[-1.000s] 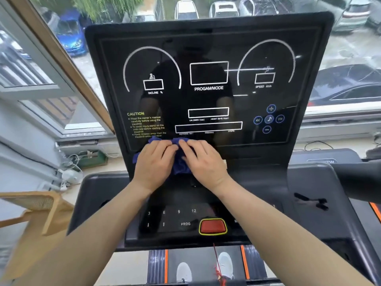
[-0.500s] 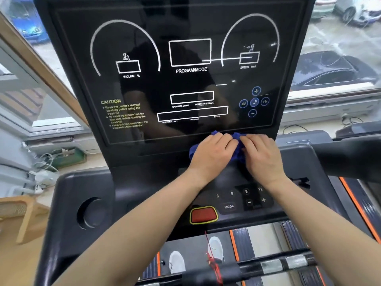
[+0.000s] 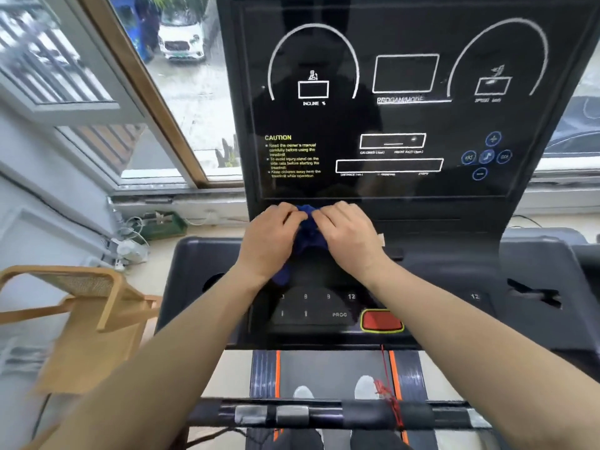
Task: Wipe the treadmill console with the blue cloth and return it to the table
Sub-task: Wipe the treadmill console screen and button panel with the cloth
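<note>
Head view: both hands press the blue cloth against the treadmill console, on the dark ledge just below the lower edge of the glossy display panel. The left hand lies flat at 9 o'clock of the cloth, fingers curled over its upper fold; the right hand lies at 3 o'clock, fingers likewise bent onto the fabric, so that the fingertips of the two hands nearly meet over it. The cloth is bunched between and under the palms, with one tail hanging toward 7 o'clock, beneath the left wrist. At 6 o'clock of the hands sits the keypad, with the red stop button at its right end. A red safety cord runs down from below that button and crosses the handlebar. At 8 o'clock of the console stands a wooden chair; at 11 o'clock, a window shows a white car.
</note>
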`<state>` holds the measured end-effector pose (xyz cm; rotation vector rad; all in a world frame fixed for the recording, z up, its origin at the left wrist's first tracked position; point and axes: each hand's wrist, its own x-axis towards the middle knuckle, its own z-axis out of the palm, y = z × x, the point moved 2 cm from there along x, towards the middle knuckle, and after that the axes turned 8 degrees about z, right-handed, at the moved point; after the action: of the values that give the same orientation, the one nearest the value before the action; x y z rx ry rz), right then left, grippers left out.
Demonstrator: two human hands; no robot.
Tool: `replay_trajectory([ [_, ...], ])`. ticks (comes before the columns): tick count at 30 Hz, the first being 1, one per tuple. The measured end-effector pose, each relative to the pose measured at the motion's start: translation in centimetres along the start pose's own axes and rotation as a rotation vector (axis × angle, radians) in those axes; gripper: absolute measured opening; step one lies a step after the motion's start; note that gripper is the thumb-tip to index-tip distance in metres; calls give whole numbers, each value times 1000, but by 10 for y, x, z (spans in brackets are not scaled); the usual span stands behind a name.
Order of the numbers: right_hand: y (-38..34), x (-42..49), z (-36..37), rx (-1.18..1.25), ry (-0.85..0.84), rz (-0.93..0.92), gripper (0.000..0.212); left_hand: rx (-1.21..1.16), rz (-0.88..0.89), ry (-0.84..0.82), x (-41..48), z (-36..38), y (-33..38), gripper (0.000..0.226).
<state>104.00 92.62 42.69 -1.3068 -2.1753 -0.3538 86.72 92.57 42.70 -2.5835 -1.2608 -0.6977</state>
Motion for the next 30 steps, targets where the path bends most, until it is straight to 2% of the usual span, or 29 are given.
replay_trajectory([
  [5,-43,13,6,151,-228,-28,24,-171,-335,-195,-52,-28,-4,23],
  [9,-60,-32,12,170,-407,16,23,-209,-401,-284,-91,-18,15,23],
  [12,-58,-66,14,239,-364,167,20,-160,-447,-290,-95,-5,33,23],
  [14,-59,-88,6,242,-294,181,25,-104,-409,-323,-102,-3,51,23],
  [17,-67,-124,-14,249,-239,49,25,-76,-284,-317,-124,-8,80,25],
  [21,-56,-129,-6,159,-298,-111,28,27,-154,-266,-128,4,74,26],
  [26,-37,-83,14,111,-331,54,30,140,-425,-220,-84,24,63,22],
  [30,-30,-110,1,118,-322,36,30,163,-494,-152,-91,29,100,17],
])
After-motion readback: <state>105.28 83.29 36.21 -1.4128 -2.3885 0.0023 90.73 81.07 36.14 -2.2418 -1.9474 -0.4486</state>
